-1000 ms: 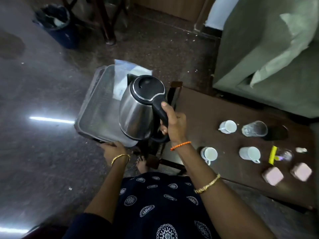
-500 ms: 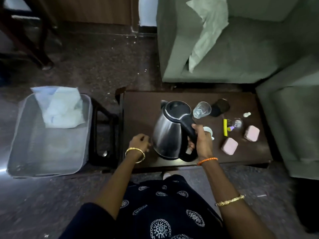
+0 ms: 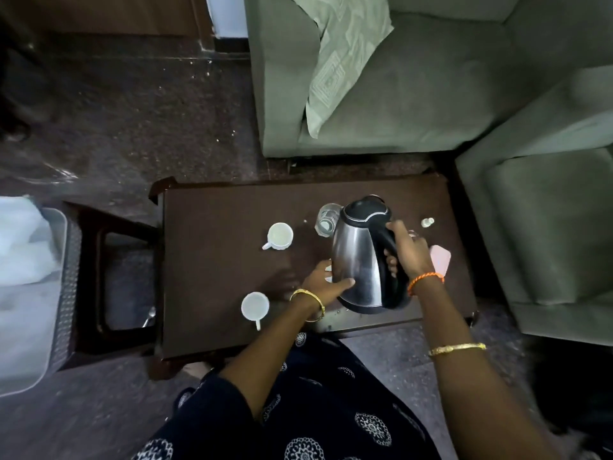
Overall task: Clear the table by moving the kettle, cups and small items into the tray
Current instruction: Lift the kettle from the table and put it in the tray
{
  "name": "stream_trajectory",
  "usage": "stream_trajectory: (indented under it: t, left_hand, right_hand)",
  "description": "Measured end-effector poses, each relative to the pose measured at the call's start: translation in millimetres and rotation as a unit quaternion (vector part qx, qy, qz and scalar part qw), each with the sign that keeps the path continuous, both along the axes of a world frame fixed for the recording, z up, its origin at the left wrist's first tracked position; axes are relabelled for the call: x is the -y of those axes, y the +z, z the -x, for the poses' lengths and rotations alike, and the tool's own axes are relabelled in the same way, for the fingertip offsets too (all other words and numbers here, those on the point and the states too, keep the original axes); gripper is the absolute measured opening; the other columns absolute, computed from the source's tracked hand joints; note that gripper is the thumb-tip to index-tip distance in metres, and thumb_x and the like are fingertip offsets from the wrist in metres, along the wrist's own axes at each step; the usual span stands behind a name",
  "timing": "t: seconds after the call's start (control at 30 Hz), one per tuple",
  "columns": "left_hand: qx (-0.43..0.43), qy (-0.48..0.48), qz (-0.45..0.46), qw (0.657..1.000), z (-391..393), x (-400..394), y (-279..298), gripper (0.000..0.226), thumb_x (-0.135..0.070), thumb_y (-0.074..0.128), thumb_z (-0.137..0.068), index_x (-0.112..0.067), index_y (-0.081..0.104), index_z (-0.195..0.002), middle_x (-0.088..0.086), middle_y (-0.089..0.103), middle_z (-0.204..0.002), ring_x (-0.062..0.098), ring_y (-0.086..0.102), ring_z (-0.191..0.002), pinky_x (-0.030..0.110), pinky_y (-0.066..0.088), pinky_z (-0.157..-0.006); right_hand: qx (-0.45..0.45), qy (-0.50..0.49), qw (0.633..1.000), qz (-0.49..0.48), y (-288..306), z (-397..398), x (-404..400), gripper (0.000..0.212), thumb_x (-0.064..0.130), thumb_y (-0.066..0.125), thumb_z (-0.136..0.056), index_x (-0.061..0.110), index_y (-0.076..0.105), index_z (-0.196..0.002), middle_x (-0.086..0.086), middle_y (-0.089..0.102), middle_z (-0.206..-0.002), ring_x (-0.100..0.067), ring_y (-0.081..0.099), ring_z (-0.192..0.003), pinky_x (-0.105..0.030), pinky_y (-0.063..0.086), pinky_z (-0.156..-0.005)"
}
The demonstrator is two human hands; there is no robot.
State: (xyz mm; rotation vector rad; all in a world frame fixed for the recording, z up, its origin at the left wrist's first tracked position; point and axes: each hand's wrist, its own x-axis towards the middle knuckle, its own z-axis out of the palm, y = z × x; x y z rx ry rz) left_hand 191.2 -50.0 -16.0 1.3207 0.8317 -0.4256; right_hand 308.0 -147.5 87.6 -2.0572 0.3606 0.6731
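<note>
A steel kettle with a black lid and handle is over the right part of the dark wooden table. My right hand grips its black handle. My left hand lies flat against the kettle's lower left side. Two white cups stand on the table, one at the middle and one near the front edge. A clear glass stands just behind the kettle. A pink block and a small white item lie to the right. The clear plastic tray sits at the far left.
A dark stool stands between the tray and the table, with a spoon on it. White paper lies in the tray. A green sofa with a cushion is behind the table, and a green armchair is on the right.
The kettle has travelled from above the tray rightward over the table, still in my right hand. My left hand left the tray's edge and now touches the kettle's side.
</note>
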Motion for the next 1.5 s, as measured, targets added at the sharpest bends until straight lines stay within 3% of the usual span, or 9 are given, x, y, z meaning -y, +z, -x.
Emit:
stream_trajectory:
  t: [0.23, 0.53, 0.8, 0.9, 1.0, 1.1, 1.2, 1.4, 1.5]
  left_hand:
    - [0.007, 0.033, -0.041, 0.999, -26, 21, -6, 0.054, -0.035, 0.075, -0.073, -0.016, 0.055, -0.120, -0.008, 0.060, -0.093, 0.009, 0.057, -0.084, 0.018, 0.042, -0.075]
    - [-0.043, 0.069, 0.003, 0.997, -40, 21, -6, 0.054, -0.045, 0.076, -0.063, -0.011, 0.065, -0.104, 0.009, 0.070, -0.101, 0.029, 0.067, -0.100, 0.046, 0.054, -0.091]
    - [-0.030, 0.042, -0.003, 0.999, -42, 27, -5, 0.054, -0.047, 0.069, -0.074, -0.005, 0.066, -0.108, 0.015, 0.072, -0.101, 0.030, 0.067, -0.098, 0.042, 0.054, -0.090]
    - [-0.041, 0.046, 0.016, 0.998, -43, 30, -4, 0.028, -0.046, 0.069, -0.075, -0.018, 0.067, -0.077, 0.011, 0.071, -0.089, 0.028, 0.069, -0.093, 0.040, 0.056, -0.088]
    - [-0.048, 0.055, 0.039, 0.997, -44, 32, -2, 0.028, -0.046, 0.069, -0.075, -0.022, 0.060, -0.065, 0.009, 0.067, -0.081, 0.024, 0.068, -0.081, 0.035, 0.055, -0.079]
    - [-0.045, 0.074, 0.064, 0.994, -45, 34, 0, 0.038, -0.046, 0.070, -0.074, -0.013, 0.067, -0.094, 0.005, 0.068, -0.083, 0.016, 0.065, -0.071, 0.025, 0.051, -0.060]
    - [-0.050, 0.086, 0.076, 0.992, -46, 37, 4, 0.057, -0.047, 0.071, -0.072, -0.008, 0.064, -0.112, 0.004, 0.069, -0.086, 0.012, 0.067, -0.070, 0.019, 0.046, -0.051]
    - [-0.029, 0.089, 0.107, 0.990, -49, 43, 10, 0.033, -0.046, 0.072, -0.073, -0.015, 0.065, -0.081, 0.003, 0.067, -0.089, 0.011, 0.067, -0.069, 0.022, 0.049, -0.056]
    - [-0.028, 0.095, 0.111, 0.989, -50, 46, 15, 0.028, -0.045, 0.071, -0.074, -0.019, 0.061, -0.072, 0.002, 0.066, -0.085, 0.014, 0.067, -0.071, 0.023, 0.049, -0.058]
  right_hand:
    - [-0.060, 0.105, 0.989, 0.085, 6, -55, -21, 0.053, 0.059, 0.054, -0.057, 0.007, 0.056, -0.048, -0.004, 0.045, -0.032, -0.018, 0.035, -0.025, -0.020, 0.032, -0.036]
    - [-0.096, 0.166, 0.975, 0.110, 5, -79, -41, 0.040, 0.052, 0.052, -0.070, 0.014, 0.055, -0.058, -0.001, 0.041, -0.030, -0.017, 0.032, -0.023, -0.017, 0.033, -0.034]
    - [-0.120, 0.225, 0.950, 0.181, 21, -80, -51, 0.045, 0.055, 0.048, -0.066, 0.012, 0.062, -0.063, 0.000, 0.050, -0.044, -0.013, 0.049, -0.034, -0.026, 0.051, -0.050]
    - [-0.124, 0.235, 0.946, 0.184, 30, -78, -52, 0.044, 0.052, 0.048, -0.068, 0.010, 0.053, -0.057, -0.003, 0.048, -0.040, -0.019, 0.042, -0.033, -0.020, 0.038, -0.044]
    - [-0.074, 0.254, 0.943, 0.201, 36, -78, -51, 0.038, 0.050, 0.045, -0.078, 0.014, 0.058, -0.074, -0.004, 0.059, -0.067, -0.019, 0.051, -0.060, -0.017, 0.033, -0.047]
    - [-0.091, 0.254, 0.939, 0.214, 45, -75, -51, 0.037, 0.050, 0.044, -0.081, 0.015, 0.056, -0.081, -0.004, 0.056, -0.069, -0.019, 0.045, -0.048, -0.012, 0.034, -0.042]
    - [-0.121, 0.260, 0.932, 0.222, 51, -75, -52, 0.053, 0.054, 0.041, -0.083, 0.009, 0.067, -0.092, 0.000, 0.064, -0.084, -0.022, 0.067, -0.069, -0.025, 0.053, -0.066]
    - [-0.133, 0.264, 0.924, 0.244, 63, -75, -49, 0.070, 0.055, 0.039, -0.084, 0.000, 0.057, -0.123, -0.019, 0.060, -0.124, -0.036, 0.054, -0.120, -0.047, 0.045, -0.098]
    - [-0.126, 0.277, 0.923, 0.236, 65, -76, -47, 0.054, 0.052, 0.041, -0.082, 0.007, 0.063, -0.104, -0.020, 0.052, -0.134, -0.023, 0.056, -0.106, -0.029, 0.053, -0.071]
